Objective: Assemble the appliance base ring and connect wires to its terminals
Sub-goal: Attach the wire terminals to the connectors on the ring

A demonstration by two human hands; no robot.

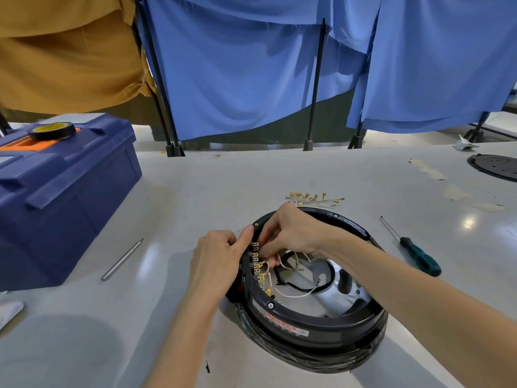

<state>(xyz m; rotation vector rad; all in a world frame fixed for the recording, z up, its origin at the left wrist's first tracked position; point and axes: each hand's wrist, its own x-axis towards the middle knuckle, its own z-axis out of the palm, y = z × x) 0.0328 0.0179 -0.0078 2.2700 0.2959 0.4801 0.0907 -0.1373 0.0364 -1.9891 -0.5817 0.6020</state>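
A black appliance base ring (293, 323) is seen lying flat on a grey table (195, 186), near the table's front edge, with a silver metal plate (344, 289) showing inside it. The ring's left wall is gripped by the left hand (221, 259), thumb laid along the rim and fingers curled round the outside. The right hand (291, 233) is reached over the ring's far rim, its fingertips pinched narrowly on the end of 1 of the white wires (291, 294) at the top of the row of brass terminals (258, 266), which is mounted on the inner left wall of the ring. The other wires are looped loosely inside the ring.

Just beyond the ring, a loose bundle of spare leads (313, 198) with brass connectors is laid out. A green-handled screwdriver (419, 259) is placed to the right of the ring, and a slim metal rod (121, 260) to its left. Farther left of the ring, a blue toolbox (56, 191) is set, with 1 roll of black tape (51, 130) resting on its lid. A black disc (498, 166) is partly seen far beyond the ring to the right. Blue curtains (251, 65) are hung behind the table.
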